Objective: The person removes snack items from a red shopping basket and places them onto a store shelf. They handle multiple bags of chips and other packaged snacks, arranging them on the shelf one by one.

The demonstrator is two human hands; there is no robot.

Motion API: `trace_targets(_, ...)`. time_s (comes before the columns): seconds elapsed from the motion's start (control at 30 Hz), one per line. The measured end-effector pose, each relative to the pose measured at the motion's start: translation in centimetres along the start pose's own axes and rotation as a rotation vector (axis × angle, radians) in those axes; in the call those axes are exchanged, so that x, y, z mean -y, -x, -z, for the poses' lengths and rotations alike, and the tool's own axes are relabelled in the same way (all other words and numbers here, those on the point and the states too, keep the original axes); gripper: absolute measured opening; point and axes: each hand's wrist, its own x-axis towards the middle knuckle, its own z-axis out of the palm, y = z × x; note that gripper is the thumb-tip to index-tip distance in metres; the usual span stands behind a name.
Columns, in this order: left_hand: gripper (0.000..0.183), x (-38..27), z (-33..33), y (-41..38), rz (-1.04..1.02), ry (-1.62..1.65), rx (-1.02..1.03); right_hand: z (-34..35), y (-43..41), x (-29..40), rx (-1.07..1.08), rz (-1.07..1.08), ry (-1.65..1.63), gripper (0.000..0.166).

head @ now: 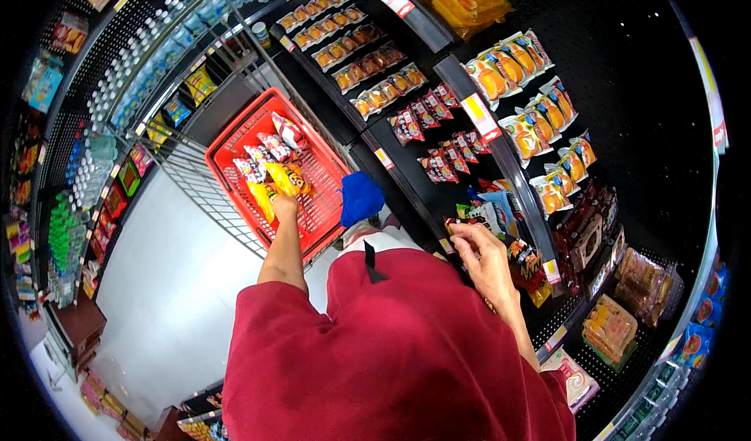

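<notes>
My left hand (pixel 286 206) reaches into a red plastic shopping basket (pixel 317 241), its fingers closed on the end of a yellow snack bag (pixel 291 178). A second yellow bag (pixel 263 199) lies just left of that hand. Several white-and-red snack packets (pixel 274 146) rest along the basket's far side. At the shelf on the right, my right hand (pixel 482 256) has its thumb and fingers apart, with no item visible between them. Its fingertips are by a dark red packet (pixel 460 222); whether they touch it cannot be told. Other snack bags (pixel 491 213) lie beyond the fingers.
The basket sits in a metal shopping cart (pixel 193 174). A blue cloth-like item (pixel 361 199) is at the basket's right corner. Black shelves with a raised front rail (pixel 499 147) hold packaged buns (pixel 522 62). Bottled water (pixel 158 53) lines the far shelves; pale floor (pixel 158 265) shows at left.
</notes>
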Motion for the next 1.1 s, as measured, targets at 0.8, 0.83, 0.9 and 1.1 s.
trace_targets(0.8, 0.009, -20.2, 17.6, 40.8, -1.203, 0.544, 0.17, 1.1, -5.1, 0.2, 0.013, 0.339, -0.112, 0.086)
trace_targets(0.83, 0.009, -21.3, 17.9, 42.4, -1.235, 0.578, 0.233, 1.6, -5.3, 0.5, -0.013, 0.363, -0.121, 0.092)
trace_targets(0.9, 0.013, -22.8, 18.1, 44.6, -1.272, 0.584, 0.264, 2.3, -5.6, 0.6, 0.057, 0.371, -0.234, 0.102)
trace_targets(1.1, 0.015, -26.6, 17.1, 50.0, -1.365, 0.653, 0.506, 3.0, -3.4, 0.7, 0.332, 0.316, -0.743, 0.103)
